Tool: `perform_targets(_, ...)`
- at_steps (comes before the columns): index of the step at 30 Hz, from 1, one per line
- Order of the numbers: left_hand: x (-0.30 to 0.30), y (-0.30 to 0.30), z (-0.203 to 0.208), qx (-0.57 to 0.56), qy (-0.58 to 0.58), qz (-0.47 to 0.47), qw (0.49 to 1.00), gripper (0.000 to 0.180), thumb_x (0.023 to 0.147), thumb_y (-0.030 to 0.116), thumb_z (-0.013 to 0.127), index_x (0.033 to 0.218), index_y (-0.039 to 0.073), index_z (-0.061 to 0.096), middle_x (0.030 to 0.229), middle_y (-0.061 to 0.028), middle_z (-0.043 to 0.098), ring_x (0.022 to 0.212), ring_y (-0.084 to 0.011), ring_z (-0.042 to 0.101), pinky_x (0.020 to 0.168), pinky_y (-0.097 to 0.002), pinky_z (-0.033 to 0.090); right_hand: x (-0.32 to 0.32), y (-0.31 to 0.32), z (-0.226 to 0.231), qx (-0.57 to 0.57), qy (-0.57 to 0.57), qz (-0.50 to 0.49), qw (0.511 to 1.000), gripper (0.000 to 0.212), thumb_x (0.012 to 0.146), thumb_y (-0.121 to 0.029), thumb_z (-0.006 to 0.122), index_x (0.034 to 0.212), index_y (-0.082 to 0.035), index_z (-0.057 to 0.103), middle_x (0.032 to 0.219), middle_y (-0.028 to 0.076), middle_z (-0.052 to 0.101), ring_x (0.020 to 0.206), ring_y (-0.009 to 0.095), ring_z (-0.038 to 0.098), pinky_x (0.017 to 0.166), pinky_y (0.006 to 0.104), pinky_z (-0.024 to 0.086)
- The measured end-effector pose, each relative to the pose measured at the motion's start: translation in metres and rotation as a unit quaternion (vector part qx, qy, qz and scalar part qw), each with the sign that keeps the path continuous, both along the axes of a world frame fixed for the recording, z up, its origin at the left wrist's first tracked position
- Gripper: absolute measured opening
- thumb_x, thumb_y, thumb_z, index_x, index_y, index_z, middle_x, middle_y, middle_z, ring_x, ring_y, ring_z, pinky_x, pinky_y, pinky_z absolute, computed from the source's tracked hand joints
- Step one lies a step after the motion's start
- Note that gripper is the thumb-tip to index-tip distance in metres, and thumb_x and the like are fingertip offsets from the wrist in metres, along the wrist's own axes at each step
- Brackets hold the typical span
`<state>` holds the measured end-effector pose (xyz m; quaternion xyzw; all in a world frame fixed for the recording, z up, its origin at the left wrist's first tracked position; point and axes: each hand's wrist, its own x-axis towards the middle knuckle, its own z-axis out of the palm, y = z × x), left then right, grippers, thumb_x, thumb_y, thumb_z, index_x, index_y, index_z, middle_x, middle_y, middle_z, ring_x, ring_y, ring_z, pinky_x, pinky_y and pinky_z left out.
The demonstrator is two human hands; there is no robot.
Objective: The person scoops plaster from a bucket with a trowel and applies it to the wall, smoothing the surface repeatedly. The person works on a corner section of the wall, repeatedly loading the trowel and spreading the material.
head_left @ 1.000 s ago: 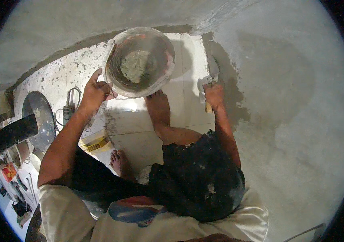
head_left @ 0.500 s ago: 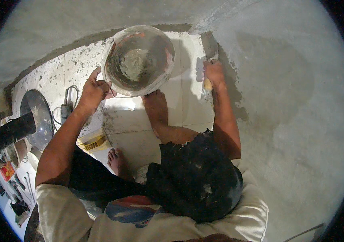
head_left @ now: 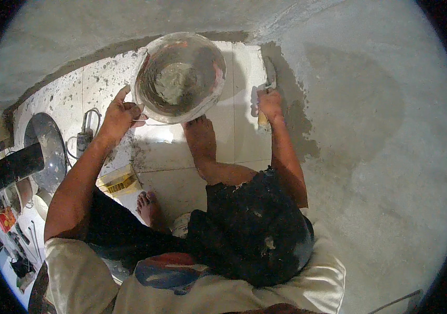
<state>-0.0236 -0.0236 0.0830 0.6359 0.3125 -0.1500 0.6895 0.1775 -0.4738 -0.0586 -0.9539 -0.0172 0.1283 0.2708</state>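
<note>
Upper centre, a bucket (head_left: 206, 67) is held by its wire handle (head_left: 156, 125) in the curled left hand (head_left: 120, 119). A trowel (head_left: 270, 73), grip (head_left: 262, 120) part-hidden, is clenched in the right hand (head_left: 271, 104)

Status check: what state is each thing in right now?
Bucket: part-filled, rim crusted.
Mortar in it: grey, looks wet.
Wire handle: held by the left hand.
Trowel: gripped in the right hand, blade pointing away from person.
Floor tiles: spattered at left.
Grey patch beside trowel: dark, damp-looking.
</note>
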Motion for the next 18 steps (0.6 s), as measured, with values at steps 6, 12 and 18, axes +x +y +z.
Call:
perform_targets(6,-0.001,0.009,-0.005,0.036,0.010,-0.030,0.999,0.067,0.100,0.008,0.062,0.161,0.011,0.032,0.107,-0.0102,0.071,0.097,-0.0241,0.074,0.086,-0.0370,0.062,-0.033,0.027,0.077,0.188,0.038,-0.157,0.969,0.027,0.094,-0.023,0.068,0.101,0.003,0.065,0.087,0.016,0.070,0.066,0.025,0.068,0.058,0.0382,0.053)
perform_targets(12,0.000,0.001,0.001,0.054,0.021,-0.019,0.998,0.070,0.101,0.007,0.061,0.162,0.008,0.027,0.109,-0.0120,0.070,0.096,-0.0242,0.074,0.085,-0.0369,0.062,0.006,0.024,0.034,0.023,0.035,-0.051,0.998,0.035,0.093,-0.029,0.069,0.099,0.006,0.067,0.086,0.022,0.070,0.073,0.036,0.071,0.065,0.0458,0.055)
perform_targets(18,0.002,0.003,-0.004,0.046,0.007,-0.034,0.998,0.075,0.101,0.008,0.063,0.164,0.007,0.022,0.110,-0.0133,0.069,0.095,-0.0247,0.074,0.084,-0.0368,0.062,0.055,0.005,-0.014,0.080,0.006,-0.016,0.997,0.030,0.095,-0.022,0.069,0.084,0.005,0.066,0.070,0.013,0.066,0.060,0.025,0.066,0.052,0.0414,0.051)
